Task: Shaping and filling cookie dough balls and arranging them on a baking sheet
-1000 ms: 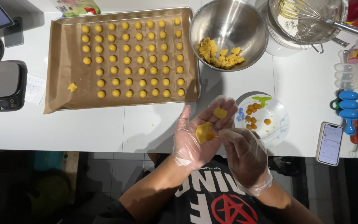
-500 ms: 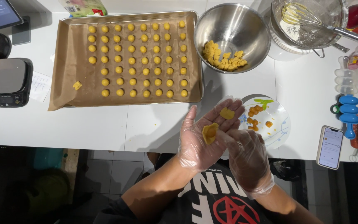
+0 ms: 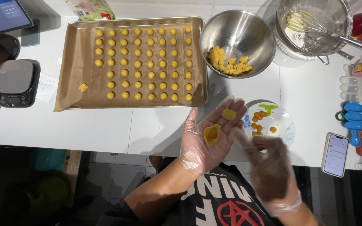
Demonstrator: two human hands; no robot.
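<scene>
Centre frame: gloved left hand [image 3: 206, 138] open flat, cupping soft yellow dough disc [image 3: 212, 134] w/ filling; gloved right hand [image 3: 269, 163] blurred, fingers loosely curled, empty. Dough prob. light, sticky, fragile; best pinched at edges.

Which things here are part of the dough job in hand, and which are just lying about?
In use:
left hand, open, with a flattened dough piece and a smaller piece
right hand, beside it
small plate of filling bits
steel bowl of dough chunks
baking tray of dough balls

Lying about:
kitchen scale
phone
whisk
</scene>
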